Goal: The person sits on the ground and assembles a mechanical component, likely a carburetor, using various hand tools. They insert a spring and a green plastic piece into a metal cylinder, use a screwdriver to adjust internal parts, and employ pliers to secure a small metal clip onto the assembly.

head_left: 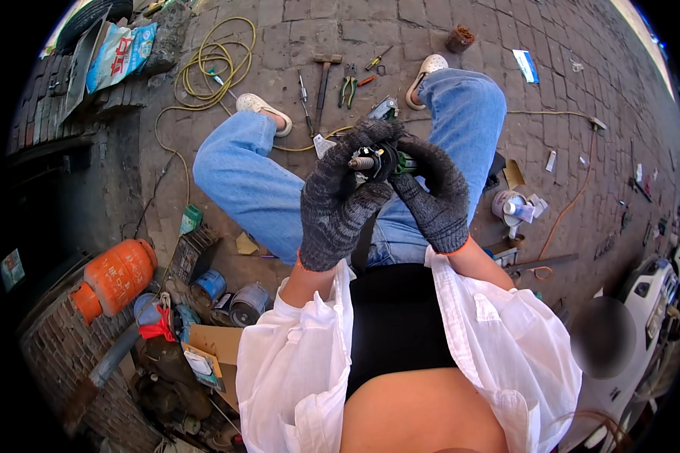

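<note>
Both my hands wear dark grey knit gloves with orange cuffs, and they meet above my lap. Between them is a green and black power-tool part (pixel 378 163) with a threaded metal shaft pointing left. My left hand (pixel 338 208) curls around the shaft side of it. On the green side, my right hand (pixel 437 189) wraps it with bent fingers. The gloves hide much of the part, so its exact kind does not show. Just beyond my fingers, a green and silver tool piece (pixel 385 108) lies on the ground.
On the brick paving ahead lie a hammer (pixel 324 83), green-handled pliers (pixel 347 87), screwdrivers (pixel 304 98) and a coiled yellow hose (pixel 211 68). An orange gas cylinder (pixel 121 277) and paint cans (pixel 248 303) are at my left. A bucket (pixel 506 205) stands at my right.
</note>
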{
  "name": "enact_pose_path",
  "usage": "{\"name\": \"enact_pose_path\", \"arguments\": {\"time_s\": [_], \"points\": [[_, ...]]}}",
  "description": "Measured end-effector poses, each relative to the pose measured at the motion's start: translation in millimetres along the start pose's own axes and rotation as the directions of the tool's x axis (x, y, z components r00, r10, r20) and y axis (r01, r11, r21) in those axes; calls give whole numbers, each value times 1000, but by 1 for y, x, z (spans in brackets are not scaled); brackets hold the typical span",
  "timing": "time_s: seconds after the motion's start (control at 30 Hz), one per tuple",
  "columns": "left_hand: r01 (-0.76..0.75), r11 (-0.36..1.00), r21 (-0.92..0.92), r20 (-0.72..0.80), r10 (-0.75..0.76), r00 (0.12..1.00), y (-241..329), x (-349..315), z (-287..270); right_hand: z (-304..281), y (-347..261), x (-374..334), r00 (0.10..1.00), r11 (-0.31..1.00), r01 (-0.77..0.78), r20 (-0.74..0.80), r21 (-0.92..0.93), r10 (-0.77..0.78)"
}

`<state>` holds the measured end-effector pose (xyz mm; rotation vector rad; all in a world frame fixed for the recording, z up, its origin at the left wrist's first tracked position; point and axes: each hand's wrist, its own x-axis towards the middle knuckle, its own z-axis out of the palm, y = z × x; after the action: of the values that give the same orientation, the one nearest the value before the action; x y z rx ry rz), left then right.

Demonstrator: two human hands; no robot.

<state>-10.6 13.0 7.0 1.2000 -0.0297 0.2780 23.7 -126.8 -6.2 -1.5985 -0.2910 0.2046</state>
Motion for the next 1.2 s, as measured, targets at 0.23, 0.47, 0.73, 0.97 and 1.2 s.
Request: {"name": "enact_pose_path", "arguments": {"time_s": [0.23,0.47,0.73,0.97,1.2], "points": [[6,1000,13,36,-6,999,1,1,1,-3,2,1,999,999,37,-38,-23,-38],[2,1000,23,32,-2,999,1,-1,1,-5,-1,1,995,996,64,-69,-66,-69],[20,995,-102,12,-19,1000,4,1,3,-10,-6,-1,976,969,171,-103,-181,-191],[181,964,-196,-48,-194,980,-7,-2,-2,-15,-28,-1,924,881,339,-58,-330,-377],[252,833,-493,-42,-312,949,-2,5,12,-11,-45,6,872,813,457,0,-362,-490]]}}
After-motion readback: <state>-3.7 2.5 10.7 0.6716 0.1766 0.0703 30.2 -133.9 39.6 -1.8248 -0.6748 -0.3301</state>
